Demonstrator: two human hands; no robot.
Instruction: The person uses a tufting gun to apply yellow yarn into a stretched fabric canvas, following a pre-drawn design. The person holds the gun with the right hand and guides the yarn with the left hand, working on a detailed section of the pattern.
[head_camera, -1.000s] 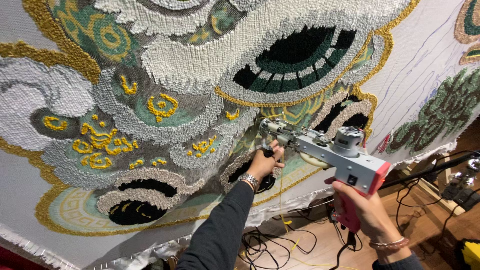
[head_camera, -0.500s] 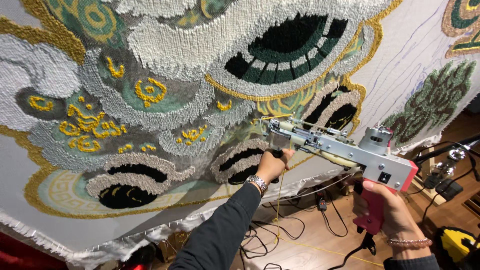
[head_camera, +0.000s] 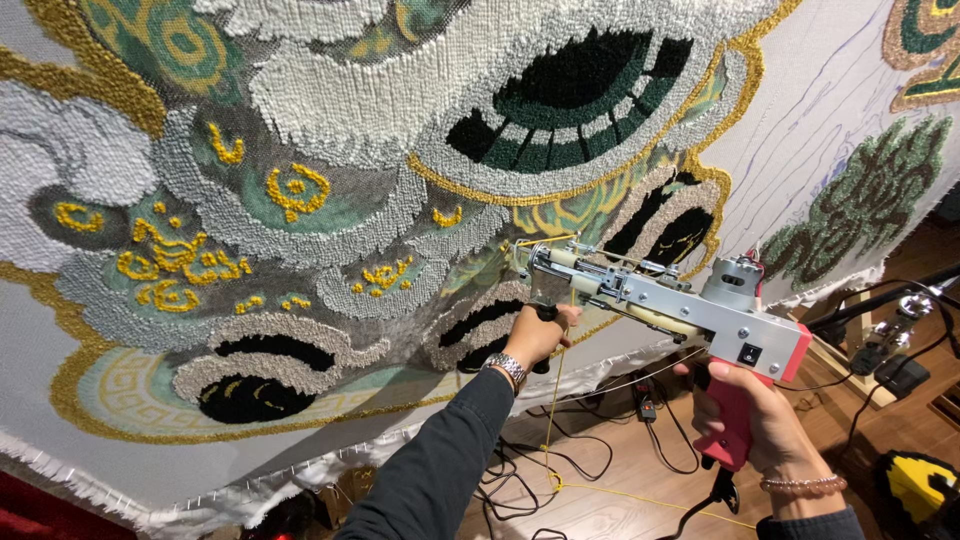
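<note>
I hold a tufting gun (head_camera: 668, 299) with a metal body and a pink grip against a large stretched cloth (head_camera: 800, 130) bearing a tufted pattern in white, grey, green, black and gold. My left hand (head_camera: 540, 333) grips the gun's front handle just under its nose, a watch on the wrist. My right hand (head_camera: 760, 420) is wrapped around the pink rear grip, a bead bracelet on the wrist. The gun's tip (head_camera: 522, 250) touches the cloth near a yellow-green patch. Yellow yarn (head_camera: 552, 400) runs down from the gun to the floor.
Black cables (head_camera: 520, 470) lie tangled on the wooden floor (head_camera: 620, 500) below the cloth. A metal stand with clamps (head_camera: 890, 320) sits at right. A yellow and black object (head_camera: 915, 485) is at the bottom right. The cloth's frayed lower edge (head_camera: 200, 500) hangs at left.
The gun and both hands have shifted slightly right and down along the cloth; the view has tilted, so the pattern sits further left and up.
</note>
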